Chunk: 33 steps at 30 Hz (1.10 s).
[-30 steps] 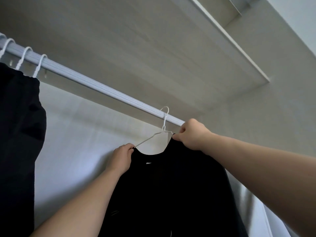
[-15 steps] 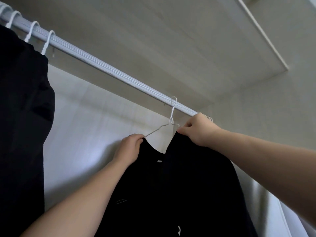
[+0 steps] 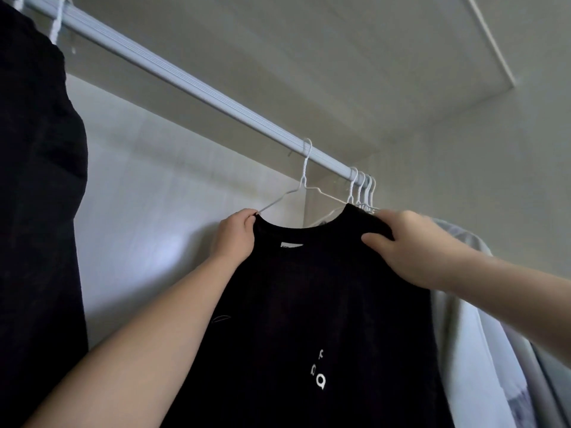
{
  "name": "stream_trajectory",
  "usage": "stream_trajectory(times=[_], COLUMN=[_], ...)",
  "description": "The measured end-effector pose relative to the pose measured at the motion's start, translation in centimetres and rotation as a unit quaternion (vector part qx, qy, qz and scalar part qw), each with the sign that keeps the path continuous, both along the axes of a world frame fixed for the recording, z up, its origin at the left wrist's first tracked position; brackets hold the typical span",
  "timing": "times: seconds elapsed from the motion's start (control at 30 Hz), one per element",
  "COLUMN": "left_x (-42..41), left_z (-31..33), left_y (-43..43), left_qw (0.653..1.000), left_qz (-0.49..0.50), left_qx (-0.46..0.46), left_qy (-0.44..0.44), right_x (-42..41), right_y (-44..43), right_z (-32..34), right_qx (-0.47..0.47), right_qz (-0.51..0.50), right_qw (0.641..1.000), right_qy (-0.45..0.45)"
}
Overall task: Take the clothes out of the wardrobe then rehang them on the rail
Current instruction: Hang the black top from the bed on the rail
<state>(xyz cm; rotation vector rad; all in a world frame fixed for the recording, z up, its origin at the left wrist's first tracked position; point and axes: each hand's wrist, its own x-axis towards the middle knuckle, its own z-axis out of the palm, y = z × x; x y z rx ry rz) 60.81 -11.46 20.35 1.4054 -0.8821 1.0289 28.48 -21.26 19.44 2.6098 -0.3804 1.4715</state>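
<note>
Far left of frame: black garments (image 3: 37,180), hung from white hanger hooks (image 3: 57,23) at the upper-left corner.

Upper left to centre right, on a falling diagonal: white ribbed wardrobe rail (image 3: 191,84), set beneath the pale underside of a shelf (image 3: 309,57).

Left of centre: left hand (image 3: 236,239), fingers curled, pinching the shirt's shoulder seam where the wire arm enters the neckline.

Centre: thin white wire hanger (image 3: 304,177), hook looped over the rail, carrying a black round-necked T-shirt (image 3: 309,304). Fabric plain and dark, draped straight down to the lower edge of the frame. Small white neck label (image 3: 290,244) inside the collar. Small white printed marks (image 3: 319,376) low on the front, too small to read.

Right of centre: right hand (image 3: 404,248), thumb on the front of the cloth and fingers over the other shoulder, gripping the fabric.

Just behind that hand: cluster of white hanger hooks (image 3: 363,186), close together on the rail's end.

Far right: pale grey-white garment (image 3: 463,319), hanging beside the T-shirt and partly hidden by the right forearm.
</note>
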Motion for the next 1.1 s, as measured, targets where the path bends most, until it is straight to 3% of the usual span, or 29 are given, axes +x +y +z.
stream_trajectory(times=[0.13,0.27,0.73,1.1], left_x=[-1.6,-2.7,-6.7,-7.0], left_z=[-1.4,-3.2,-2.4,-3.0], left_y=[-0.7,-1.2,-9.6,-15.2], left_qw=[0.992,0.985,0.951,0.966], left_qz=[-0.095,-0.134,-0.228,-0.162], left_qx=[0.017,0.056,0.154,0.141], left_qy=[0.077,0.097,0.144,0.147], right_x=[-1.2,-1.8,-3.5,-2.9], right_y=[0.4,1.1,-3.7,-8.8], right_z=[-0.6,-0.9,-1.0,-2.3], right_qx=[-0.136,-0.233,-0.181,-0.176], right_qz=[-0.064,-0.170,-0.289,-0.299], right_qw=[0.988,0.955,0.926,0.930], right_qy=[0.020,0.074,0.161,0.121])
